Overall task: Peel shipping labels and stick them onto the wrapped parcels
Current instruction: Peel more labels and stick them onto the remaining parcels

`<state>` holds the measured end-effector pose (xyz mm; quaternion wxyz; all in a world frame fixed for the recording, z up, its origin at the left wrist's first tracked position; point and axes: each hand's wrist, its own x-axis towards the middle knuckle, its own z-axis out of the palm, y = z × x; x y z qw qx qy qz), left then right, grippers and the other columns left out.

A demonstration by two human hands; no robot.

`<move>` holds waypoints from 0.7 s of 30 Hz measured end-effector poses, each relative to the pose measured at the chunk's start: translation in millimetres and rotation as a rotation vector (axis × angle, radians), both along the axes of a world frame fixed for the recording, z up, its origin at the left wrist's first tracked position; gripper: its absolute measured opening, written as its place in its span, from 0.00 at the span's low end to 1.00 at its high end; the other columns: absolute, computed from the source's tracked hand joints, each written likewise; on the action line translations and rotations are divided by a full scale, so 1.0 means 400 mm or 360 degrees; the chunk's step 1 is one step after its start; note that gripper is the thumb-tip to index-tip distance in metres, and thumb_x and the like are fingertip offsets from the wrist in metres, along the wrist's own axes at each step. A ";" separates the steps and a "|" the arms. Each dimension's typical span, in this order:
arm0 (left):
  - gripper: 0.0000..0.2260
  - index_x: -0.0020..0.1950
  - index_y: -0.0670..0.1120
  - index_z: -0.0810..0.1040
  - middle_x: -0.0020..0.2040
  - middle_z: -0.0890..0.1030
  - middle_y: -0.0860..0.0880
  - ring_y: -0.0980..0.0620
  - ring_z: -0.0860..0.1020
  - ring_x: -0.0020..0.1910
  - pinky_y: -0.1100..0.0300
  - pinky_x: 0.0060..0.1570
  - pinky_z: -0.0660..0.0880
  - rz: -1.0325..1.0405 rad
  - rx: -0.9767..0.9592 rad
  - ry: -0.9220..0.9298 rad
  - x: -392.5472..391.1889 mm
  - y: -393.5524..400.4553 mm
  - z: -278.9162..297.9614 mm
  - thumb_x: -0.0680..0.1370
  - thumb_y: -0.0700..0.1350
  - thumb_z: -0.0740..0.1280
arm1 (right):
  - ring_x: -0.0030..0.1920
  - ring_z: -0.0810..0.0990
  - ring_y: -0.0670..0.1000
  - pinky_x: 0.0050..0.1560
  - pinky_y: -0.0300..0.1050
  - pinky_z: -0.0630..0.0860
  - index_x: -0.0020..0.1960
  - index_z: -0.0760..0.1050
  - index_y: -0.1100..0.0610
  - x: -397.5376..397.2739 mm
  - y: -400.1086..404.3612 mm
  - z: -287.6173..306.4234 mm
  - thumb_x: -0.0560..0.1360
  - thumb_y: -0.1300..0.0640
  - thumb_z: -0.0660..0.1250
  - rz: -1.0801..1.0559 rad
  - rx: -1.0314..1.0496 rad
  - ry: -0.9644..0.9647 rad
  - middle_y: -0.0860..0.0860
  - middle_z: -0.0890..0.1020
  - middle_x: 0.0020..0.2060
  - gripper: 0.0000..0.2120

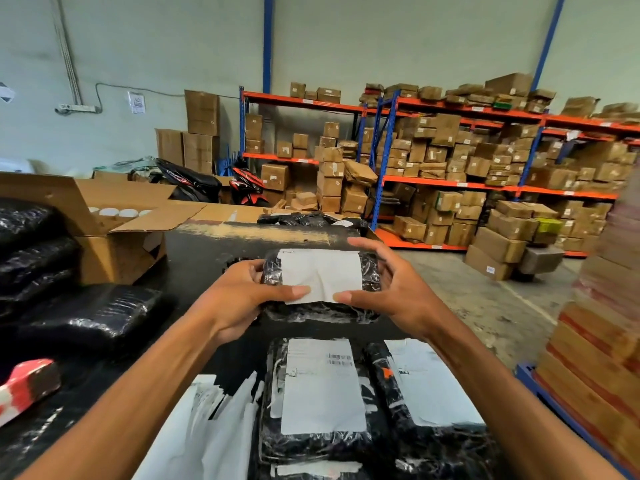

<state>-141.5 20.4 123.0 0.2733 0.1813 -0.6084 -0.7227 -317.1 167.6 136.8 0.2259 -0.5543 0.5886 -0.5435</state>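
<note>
Both hands hold a small parcel [320, 311] wrapped in black plastic above the black table [194, 251]. A white shipping label [322, 273] lies across its top face. My left hand [242, 296] grips the parcel's left end, thumb pressing the label's lower left edge. My right hand [391, 289] grips the right end, thumb on the label's lower right edge. Below, two labelled black parcels [322, 396] [433, 393] lie side by side. Loose white backing sheets [214, 427] are piled to their left.
Black wrapped parcels [90, 317] are stacked at the left beside an open cardboard box [114, 216]. A red and white packet [27, 386] lies at the left edge. Shelves of brown boxes [450, 168] fill the back. A stack of flat cartons [602, 323] stands at the right.
</note>
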 end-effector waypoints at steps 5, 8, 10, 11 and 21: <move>0.26 0.62 0.39 0.76 0.53 0.85 0.39 0.45 0.84 0.50 0.59 0.43 0.82 -0.0052 -0.0117 0.0035 -0.045 0.042 0.039 0.64 0.27 0.71 | 0.59 0.78 0.49 0.56 0.42 0.80 0.66 0.67 0.43 -0.062 0.053 0.012 0.63 0.63 0.79 -0.0134 0.0182 0.0235 0.45 0.73 0.59 0.38; 0.25 0.60 0.41 0.76 0.50 0.86 0.44 0.48 0.84 0.49 0.64 0.39 0.80 0.0129 -0.0402 -0.0028 -0.096 0.079 0.050 0.65 0.24 0.70 | 0.62 0.71 0.49 0.61 0.47 0.76 0.70 0.61 0.39 -0.098 0.078 0.019 0.64 0.55 0.79 -0.0329 0.0317 0.0713 0.46 0.70 0.62 0.42; 0.25 0.59 0.45 0.77 0.49 0.85 0.49 0.52 0.82 0.50 0.66 0.42 0.77 0.0305 -0.0718 -0.0106 -0.136 0.107 0.050 0.66 0.26 0.71 | 0.64 0.68 0.52 0.63 0.51 0.70 0.73 0.56 0.38 -0.137 0.094 0.021 0.63 0.44 0.78 -0.0551 0.0489 0.1029 0.50 0.67 0.67 0.45; 0.24 0.59 0.46 0.78 0.49 0.85 0.51 0.54 0.82 0.49 0.68 0.43 0.76 0.0373 -0.0856 -0.0116 -0.153 0.120 0.050 0.66 0.27 0.72 | 0.67 0.66 0.53 0.65 0.53 0.68 0.74 0.54 0.38 -0.154 0.105 0.021 0.62 0.40 0.77 -0.0646 0.0550 0.1141 0.51 0.65 0.69 0.48; 0.21 0.62 0.45 0.78 0.64 0.74 0.50 0.57 0.71 0.65 0.66 0.64 0.67 0.0434 -0.1552 -0.0001 -0.302 0.169 0.015 0.71 0.33 0.72 | 0.63 0.74 0.46 0.60 0.45 0.77 0.70 0.60 0.47 -0.250 0.162 -0.084 0.59 0.51 0.81 -0.0314 0.0183 0.0446 0.43 0.75 0.63 0.45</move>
